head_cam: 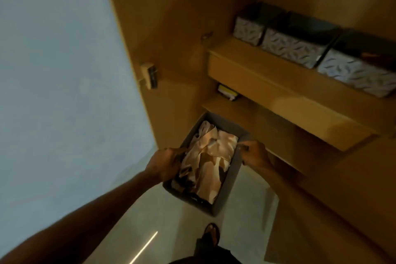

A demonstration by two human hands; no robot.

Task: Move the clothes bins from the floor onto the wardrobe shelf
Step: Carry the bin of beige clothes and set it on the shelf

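Wooden wardrobe shelf (257, 66) holds three patterned bins (293, 49) along its back; left hand (165, 164) and right hand (255, 153) clamp opposite rims of the grey bin (229, 180), held above the floor (150, 210); lift level, clearing the shelf's front edge.

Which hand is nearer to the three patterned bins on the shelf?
Right. The right hand grips the right wall of the grey bin, just below the patterned bins; the left hand grips its left wall, farther from them.

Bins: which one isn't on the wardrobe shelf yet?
The plain grey bin of pale clothes, gripped by the left hand and right hand at its long sides; the three patterned bins sit in a row on the shelf.
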